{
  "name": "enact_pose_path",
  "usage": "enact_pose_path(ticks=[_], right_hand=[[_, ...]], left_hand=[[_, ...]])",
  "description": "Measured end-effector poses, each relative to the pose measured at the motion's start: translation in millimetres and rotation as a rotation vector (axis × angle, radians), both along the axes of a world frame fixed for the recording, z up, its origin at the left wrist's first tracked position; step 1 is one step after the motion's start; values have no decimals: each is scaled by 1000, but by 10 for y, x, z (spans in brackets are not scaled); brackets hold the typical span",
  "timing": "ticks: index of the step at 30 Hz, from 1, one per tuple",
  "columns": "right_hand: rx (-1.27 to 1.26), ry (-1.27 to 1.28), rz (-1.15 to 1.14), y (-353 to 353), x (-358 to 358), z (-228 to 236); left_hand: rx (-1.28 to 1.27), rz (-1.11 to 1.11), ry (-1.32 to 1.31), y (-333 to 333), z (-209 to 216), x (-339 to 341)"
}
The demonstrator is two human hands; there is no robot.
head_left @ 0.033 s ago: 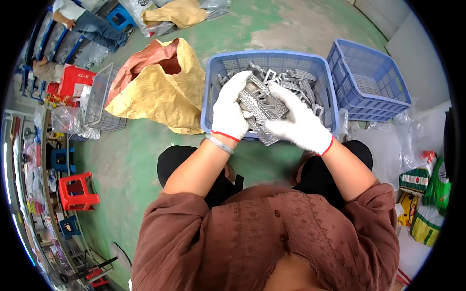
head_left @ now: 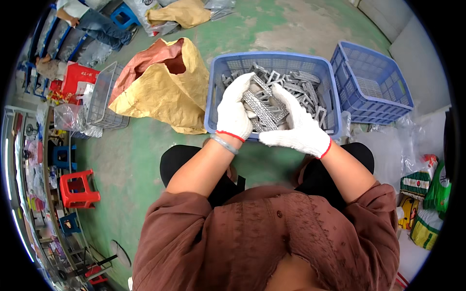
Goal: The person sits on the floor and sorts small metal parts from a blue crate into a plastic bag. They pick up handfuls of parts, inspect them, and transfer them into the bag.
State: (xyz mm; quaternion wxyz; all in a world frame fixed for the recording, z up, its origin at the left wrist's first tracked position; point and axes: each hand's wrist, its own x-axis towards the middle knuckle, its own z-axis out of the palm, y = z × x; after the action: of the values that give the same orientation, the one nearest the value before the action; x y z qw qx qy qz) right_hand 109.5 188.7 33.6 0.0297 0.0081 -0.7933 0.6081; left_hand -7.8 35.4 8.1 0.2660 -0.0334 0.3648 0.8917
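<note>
Several grey metal frames (head_left: 262, 109), long and narrow with a patterned surface, are bunched between my white-gloved hands above a blue plastic crate (head_left: 272, 56). My left hand (head_left: 235, 109) is closed around their left side, its thumb side uppermost. From the right, my right hand (head_left: 301, 127) cups the bunch, its fingers against the far right end and its thumb stretched out leftward below. The palm-side contact is partly hidden. More grey metal frames (head_left: 308, 89) lie heaped in the crate below.
A second blue crate (head_left: 376, 109) stands to the right. At left is an open yellow woven sack (head_left: 160, 99), with a grey mesh crate (head_left: 104, 109) behind it. A red stool (head_left: 79, 189) stands by shelving (head_left: 51, 194). Another person (head_left: 94, 24) is at the far left.
My right thumb has shifted left and down, spreading away from its fingers. The frame end that stuck out below the bunch no longer shows there. The whole view has shifted slightly.
</note>
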Motion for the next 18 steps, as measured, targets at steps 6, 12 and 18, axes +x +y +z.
enact_pose_path(ticks=[6, 12, 18], right_hand=[[10, -30, -127, -174, -42, -116], [-182, -28, -156, -23, -65, -131], [-523, -54, -73, 79, -89, 69]], left_hand=[[-2, 43, -68, 18, 86, 60], [-294, -126, 217, 28, 148, 77], [-67, -444, 184, -99, 393, 60]])
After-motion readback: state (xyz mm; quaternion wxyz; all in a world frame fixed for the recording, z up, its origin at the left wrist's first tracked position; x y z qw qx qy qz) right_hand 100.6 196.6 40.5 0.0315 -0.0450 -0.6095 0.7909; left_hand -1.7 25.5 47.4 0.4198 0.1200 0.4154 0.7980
